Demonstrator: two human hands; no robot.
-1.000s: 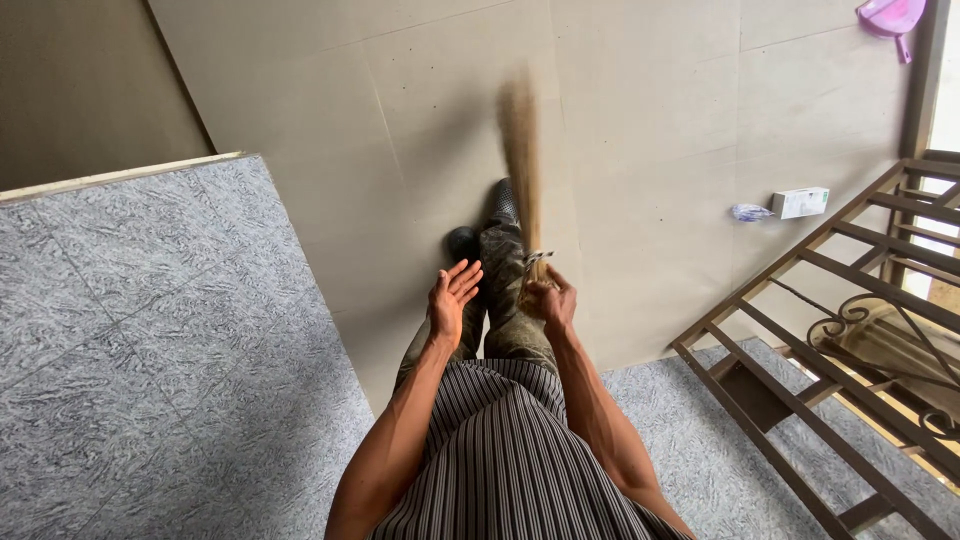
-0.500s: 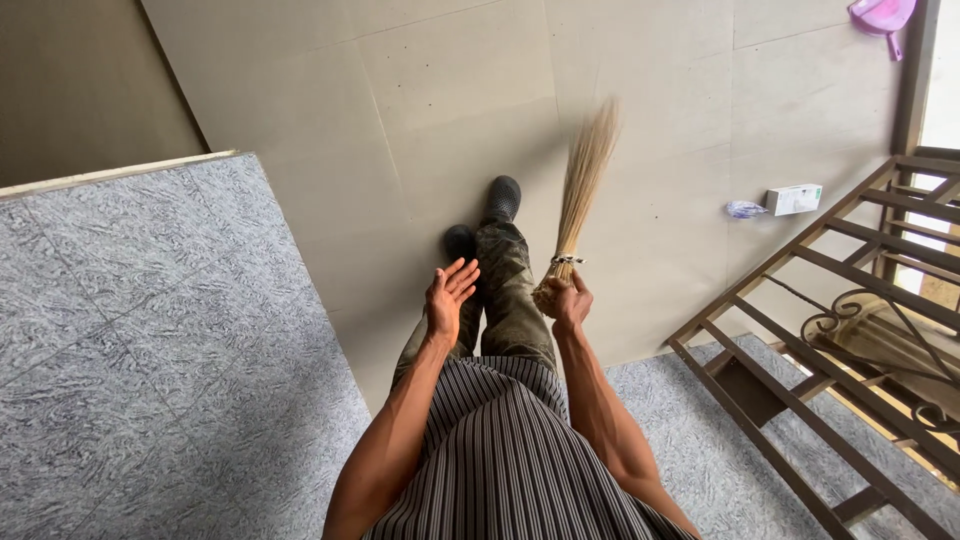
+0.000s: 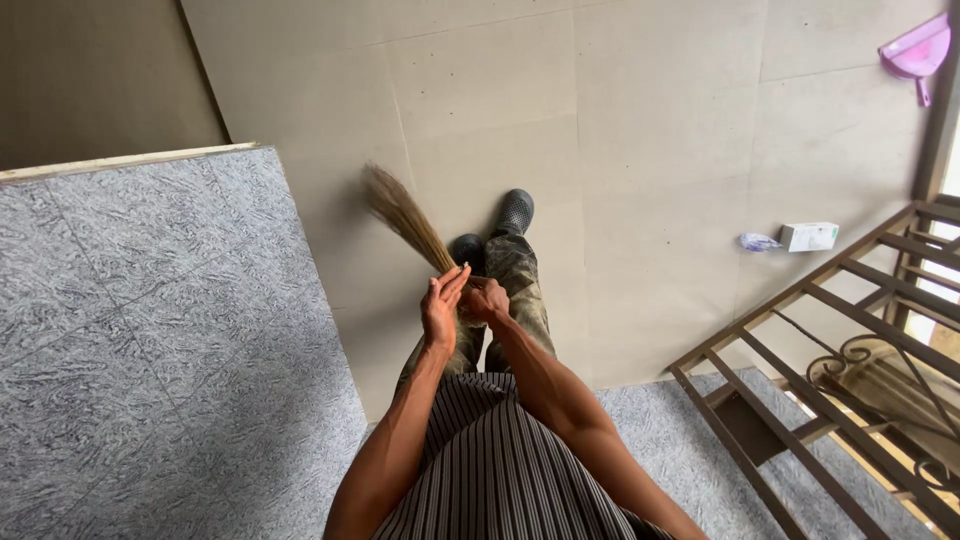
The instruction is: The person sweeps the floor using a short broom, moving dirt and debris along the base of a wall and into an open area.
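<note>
My right hand (image 3: 488, 298) grips the bound end of a small straw hand broom (image 3: 405, 215), whose bristles slant up and to the left over the beige tiled floor. Beside it, my left hand (image 3: 441, 308) is flat with fingers straight, its palm against the broom's base near the right hand. Below the hands are my camouflage trousers and dark shoes (image 3: 516, 211); a striped garment covers my lap.
A grey speckled stone slab (image 3: 150, 340) fills the left side. A brown metal railing (image 3: 840, 340) runs at the right. On the floor lie a small white box (image 3: 808, 236), a crumpled wrapper (image 3: 758, 242) and, far top right, a pink dustpan (image 3: 915, 50).
The broom has swung from pointing up and to the right over to the left. My left hand has closed in against the broom's base.
</note>
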